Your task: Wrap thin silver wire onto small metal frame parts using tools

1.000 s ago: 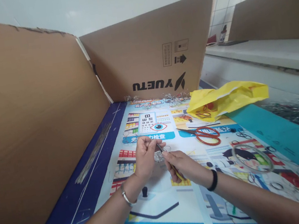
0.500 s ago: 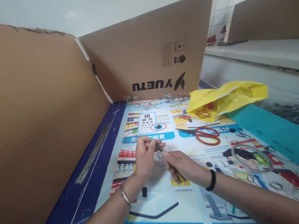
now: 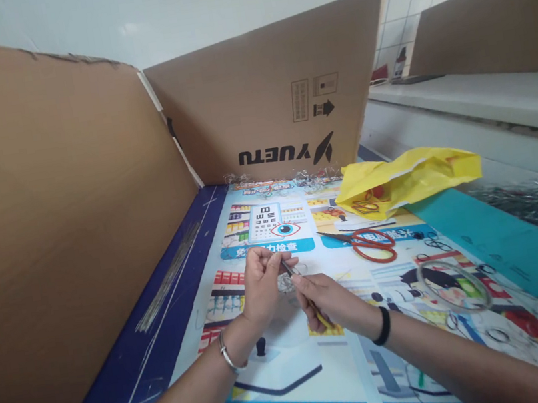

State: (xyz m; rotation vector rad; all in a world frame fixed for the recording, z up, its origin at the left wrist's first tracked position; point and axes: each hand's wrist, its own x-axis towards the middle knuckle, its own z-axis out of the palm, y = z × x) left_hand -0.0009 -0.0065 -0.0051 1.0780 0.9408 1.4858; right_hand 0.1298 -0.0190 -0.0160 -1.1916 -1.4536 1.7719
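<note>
Two hands (image 3: 262,284) (image 3: 328,299) curl, left pinched, contents unclear, right clasping a yellow-handled tool (image 3: 322,319).

Two hands (image 3: 263,286) (image 3: 333,303), one yellow-handled tool (image 3: 323,320), one pair of scissors (image 3: 357,239), one yellow bag (image 3: 417,178)

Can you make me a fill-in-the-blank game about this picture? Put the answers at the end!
1. The thin metal bangle above the bare left hand is coloured ____.
2. The yellow handle of the slim metal-tipped tool is gripped by the ____ hand.
3. The long-bladed metal scissors on the colourful printed poster have ____ loop handles.
4. The big black upside-down name on the brown cardboard panel spells ____.

Missing words: silver; right; red; YUETU.
</note>
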